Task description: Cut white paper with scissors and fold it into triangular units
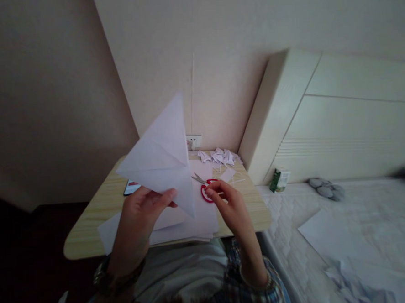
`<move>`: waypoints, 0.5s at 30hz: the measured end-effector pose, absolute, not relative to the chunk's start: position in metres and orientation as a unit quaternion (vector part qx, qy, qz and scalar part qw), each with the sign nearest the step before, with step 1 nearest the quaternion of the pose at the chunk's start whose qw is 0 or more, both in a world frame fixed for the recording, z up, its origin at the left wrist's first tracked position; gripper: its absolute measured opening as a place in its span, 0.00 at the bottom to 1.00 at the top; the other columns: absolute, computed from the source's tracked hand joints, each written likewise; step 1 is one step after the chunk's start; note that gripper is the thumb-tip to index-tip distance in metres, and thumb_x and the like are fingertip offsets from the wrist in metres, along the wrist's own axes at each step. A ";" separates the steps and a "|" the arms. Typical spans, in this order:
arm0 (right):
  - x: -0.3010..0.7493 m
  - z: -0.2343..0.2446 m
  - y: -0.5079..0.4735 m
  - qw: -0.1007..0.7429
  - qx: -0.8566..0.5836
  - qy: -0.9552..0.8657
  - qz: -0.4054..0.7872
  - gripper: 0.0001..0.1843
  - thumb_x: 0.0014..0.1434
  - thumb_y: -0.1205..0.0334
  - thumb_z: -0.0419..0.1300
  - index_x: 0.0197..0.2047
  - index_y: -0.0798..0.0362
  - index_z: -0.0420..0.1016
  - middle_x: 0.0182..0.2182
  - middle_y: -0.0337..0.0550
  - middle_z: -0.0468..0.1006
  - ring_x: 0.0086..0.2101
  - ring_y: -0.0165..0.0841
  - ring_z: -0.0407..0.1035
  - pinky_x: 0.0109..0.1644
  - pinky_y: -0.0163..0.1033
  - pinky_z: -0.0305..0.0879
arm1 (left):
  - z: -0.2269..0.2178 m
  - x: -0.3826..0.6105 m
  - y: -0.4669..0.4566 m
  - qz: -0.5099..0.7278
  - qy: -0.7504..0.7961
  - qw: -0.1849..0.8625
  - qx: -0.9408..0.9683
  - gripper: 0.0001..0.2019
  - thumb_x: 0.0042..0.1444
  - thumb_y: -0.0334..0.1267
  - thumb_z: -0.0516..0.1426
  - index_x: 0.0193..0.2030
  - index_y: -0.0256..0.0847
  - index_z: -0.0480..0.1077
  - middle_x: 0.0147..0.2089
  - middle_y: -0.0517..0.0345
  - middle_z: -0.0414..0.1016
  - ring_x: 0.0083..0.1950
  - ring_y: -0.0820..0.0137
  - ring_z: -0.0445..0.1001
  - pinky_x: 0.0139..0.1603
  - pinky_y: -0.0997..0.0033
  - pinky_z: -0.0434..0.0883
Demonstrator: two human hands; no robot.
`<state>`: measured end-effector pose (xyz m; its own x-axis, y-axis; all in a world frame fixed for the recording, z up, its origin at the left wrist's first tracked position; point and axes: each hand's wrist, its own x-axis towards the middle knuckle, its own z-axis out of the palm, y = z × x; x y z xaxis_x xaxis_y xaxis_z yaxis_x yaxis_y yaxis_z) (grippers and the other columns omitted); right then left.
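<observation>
My left hand (pixel 143 214) pinches a folded white sheet of paper (pixel 162 158) by its lower edge, thumb in front. The folded paper stands raised, roughly triangular, with creases across it and a point at the top. My right hand (pixel 229 202) is apart from this paper, its fingers curled and the thumb close to the fingertips. Those fingertips overlap the red handles of a pair of scissors (pixel 205 194), whose blades point up and left. Whether they touch the handles, or hold anything small, is hidden. Flat white sheets (pixel 200 222) lie under the scissors.
Several small folded paper pieces (pixel 219 156) and thin white strips sit at the back of the wooden table (pixel 83 227). A phone (pixel 131 188) lies partly behind the folded paper. A wall socket (pixel 194 140) is behind. On the bed (pixel 285 224) are a green-white carton (pixel 280 180) and papers.
</observation>
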<state>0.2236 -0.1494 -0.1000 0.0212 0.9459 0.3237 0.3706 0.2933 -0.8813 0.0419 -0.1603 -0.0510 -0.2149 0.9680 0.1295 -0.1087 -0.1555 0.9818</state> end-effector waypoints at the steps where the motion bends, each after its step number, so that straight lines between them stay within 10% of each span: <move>1: 0.229 -0.110 -0.143 0.482 -0.544 -0.632 0.269 0.10 0.65 0.58 0.58 0.38 0.55 0.76 0.37 0.47 0.81 0.38 0.37 0.75 0.42 0.43 0.73 | -0.050 0.041 -0.160 0.624 0.478 0.434 0.441 0.06 0.42 0.38 0.69 0.24 0.44 0.76 0.25 0.62 0.79 0.27 0.68 0.74 0.28 0.71 0.75; 15: 0.198 -0.180 -0.097 0.251 -0.706 -0.660 0.058 0.18 0.67 0.57 0.61 0.58 0.53 0.71 0.55 0.49 0.74 0.49 0.41 0.74 0.51 0.52 0.74 | -0.051 0.039 -0.160 0.618 0.468 0.468 0.425 0.12 0.41 0.38 0.69 0.32 0.43 0.73 0.23 0.66 0.76 0.23 0.70 0.75 0.21 0.73 0.75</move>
